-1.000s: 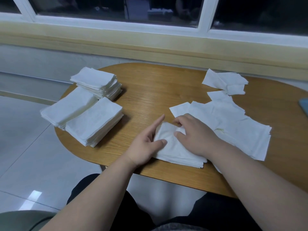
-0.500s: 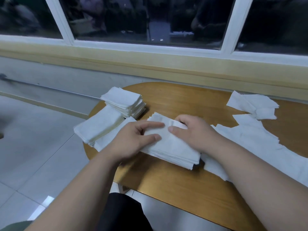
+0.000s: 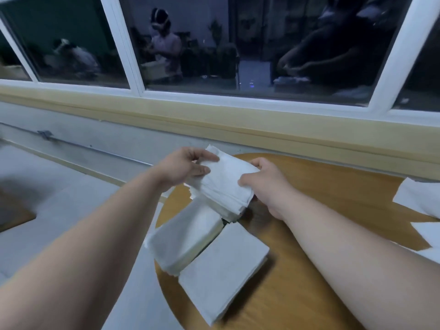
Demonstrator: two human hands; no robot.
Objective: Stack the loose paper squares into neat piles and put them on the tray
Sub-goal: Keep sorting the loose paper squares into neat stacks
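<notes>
I hold a thick pile of white paper squares [image 3: 226,179] in the air with both hands, over the far left part of the wooden table [image 3: 321,186]. My left hand [image 3: 183,170] grips its left edge, thumb on top. On the right edge, my right hand [image 3: 264,184] pinches the pile. Below it, two neat piles lie side by side at the table's left edge: one [image 3: 183,239] hanging partly over the rim, one [image 3: 223,270] nearer to me. A further pile under the held one is mostly hidden. No tray is in view.
Loose paper squares [image 3: 419,198] lie at the right edge of the view. Behind the table runs a wall with a yellow ledge [image 3: 214,125] and a dark window. Left of the table is the tiled floor [image 3: 47,210].
Both hands have lifted the pile off the table and carried it left and away from me, over the stacked piles. The view has swung left.
</notes>
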